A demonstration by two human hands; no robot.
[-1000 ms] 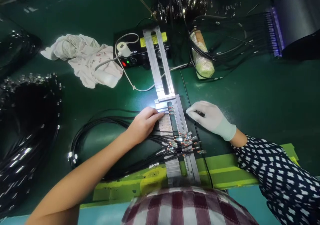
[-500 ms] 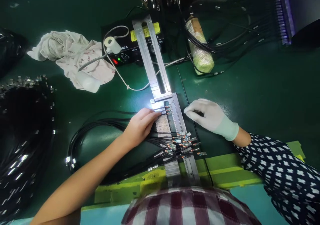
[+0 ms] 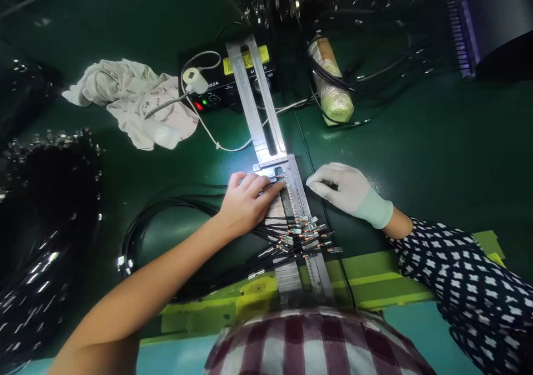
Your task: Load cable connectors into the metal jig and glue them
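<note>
My left hand, bare, reaches over the slotted metal fixture. Its fingers curl over black cables, with the thumb stretched toward small metal cable ends at the slot; the grip is partly hidden. Below that hand, a loose bunch of metal connectors with orange bits of wire lies across the fixture. To the right of the fixture, my right hand in a white glove rests on the table, fingers curled and thumb brought to the fingertips. I see nothing in it. A thin black cable passes near its fingertips.
Behind the fixture sits a black control box with lit red and green lights. A crumpled white cloth lies back left, a wrapped roll back right. Dark cable bundles fill the left side. Green tape covers the table's front edge.
My left hand has shifted slightly right along the fixture, its thumb now stretched to the cable ends and covering some of them. My right hand has hardly moved. The whole view has shifted a little.
</note>
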